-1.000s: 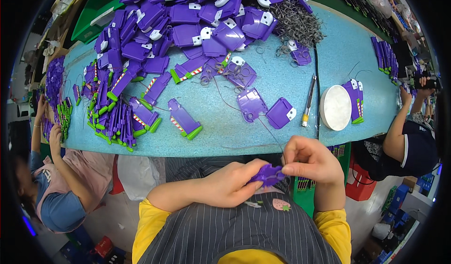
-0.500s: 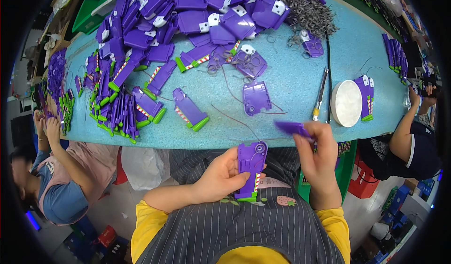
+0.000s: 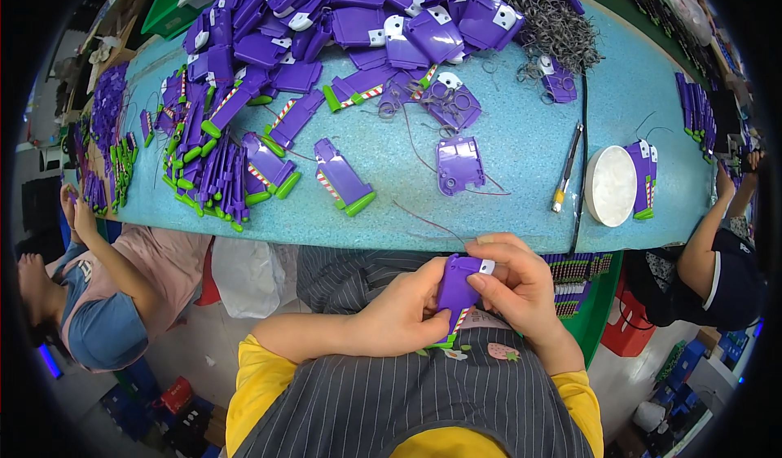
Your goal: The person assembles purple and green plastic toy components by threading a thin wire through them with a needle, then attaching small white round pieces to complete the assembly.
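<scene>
In front of my apron, my left hand is closed round a purple plastic wing piece with a red-and-white striped edge and a green end. My right hand grips a purple cover with a white corner, thumb on its face and fingers behind. The cover lies over the upper part of the wing piece; whether it is seated cannot be made out. A thin dark wire runs from behind the pieces onto the table. Nearest on the table are another wing piece and a loose purple cover.
Purple covers are heaped at the back, beside a pile of grey coils. Striped wing pieces crowd the left. A yellow-ended pen-like tool, a black cable and a round white dish are at right. Co-workers sit both sides.
My right hand has brought the purple cover down and left onto the wing piece, hiding its inner face. My left hand has shifted slightly right. The view has moved a little.
</scene>
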Demonstrator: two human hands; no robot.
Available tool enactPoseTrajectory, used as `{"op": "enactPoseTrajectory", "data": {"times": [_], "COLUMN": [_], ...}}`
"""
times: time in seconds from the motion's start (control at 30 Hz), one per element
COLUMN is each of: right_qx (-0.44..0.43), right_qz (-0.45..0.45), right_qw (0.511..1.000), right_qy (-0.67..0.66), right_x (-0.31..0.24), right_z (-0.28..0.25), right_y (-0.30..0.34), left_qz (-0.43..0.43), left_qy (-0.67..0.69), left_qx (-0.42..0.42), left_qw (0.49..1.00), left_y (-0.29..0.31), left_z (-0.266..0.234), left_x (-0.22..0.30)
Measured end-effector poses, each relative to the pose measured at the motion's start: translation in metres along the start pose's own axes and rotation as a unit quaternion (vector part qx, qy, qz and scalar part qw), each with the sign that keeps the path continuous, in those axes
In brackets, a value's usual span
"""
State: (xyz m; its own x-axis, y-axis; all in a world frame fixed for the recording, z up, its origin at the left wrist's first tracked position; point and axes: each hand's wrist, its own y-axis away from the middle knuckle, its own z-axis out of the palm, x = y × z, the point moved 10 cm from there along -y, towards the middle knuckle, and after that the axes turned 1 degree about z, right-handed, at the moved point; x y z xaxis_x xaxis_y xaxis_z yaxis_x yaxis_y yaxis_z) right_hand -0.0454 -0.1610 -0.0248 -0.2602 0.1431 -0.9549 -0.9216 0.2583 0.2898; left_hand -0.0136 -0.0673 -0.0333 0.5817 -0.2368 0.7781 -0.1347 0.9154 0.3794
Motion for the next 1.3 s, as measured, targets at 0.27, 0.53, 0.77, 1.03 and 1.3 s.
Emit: {"op": "enactPoseTrajectory", "data": {"times": [0.27,0.53,0.77,1.03,1.3], "right_qx": [0.155,0.015,0.015,0.011,0.031], "right_qz": [0.024,0.060,-0.069,-0.047,-0.057], "right_qw": [0.968,0.925,0.997,0.987,0.992], "right_qy": [-0.194,-0.374,-0.005,0.156,0.109], "right_x": [0.000,0.011,-0.018,-0.022,-0.010], "right_z": [-0.014,0.013,-0.007,-0.004,0.013], "right_y": [0.009,0.006,-0.006,-0.002,0.005], "left_qz": [0.095,0.222,0.140,0.300,0.256], "left_qy": [-0.198,-0.246,-0.248,-0.211,-0.077], "left_qx": [0.024,-0.008,-0.026,0.106,0.116], "left_qw": [0.975,0.943,0.958,0.924,0.956], "left_y": [0.000,0.004,-0.016,0.009,0.009], "left_z": [-0.002,0.003,-0.014,-0.042,-0.051], "left_x": [0.029,0.047,0.041,0.089,0.068]}}
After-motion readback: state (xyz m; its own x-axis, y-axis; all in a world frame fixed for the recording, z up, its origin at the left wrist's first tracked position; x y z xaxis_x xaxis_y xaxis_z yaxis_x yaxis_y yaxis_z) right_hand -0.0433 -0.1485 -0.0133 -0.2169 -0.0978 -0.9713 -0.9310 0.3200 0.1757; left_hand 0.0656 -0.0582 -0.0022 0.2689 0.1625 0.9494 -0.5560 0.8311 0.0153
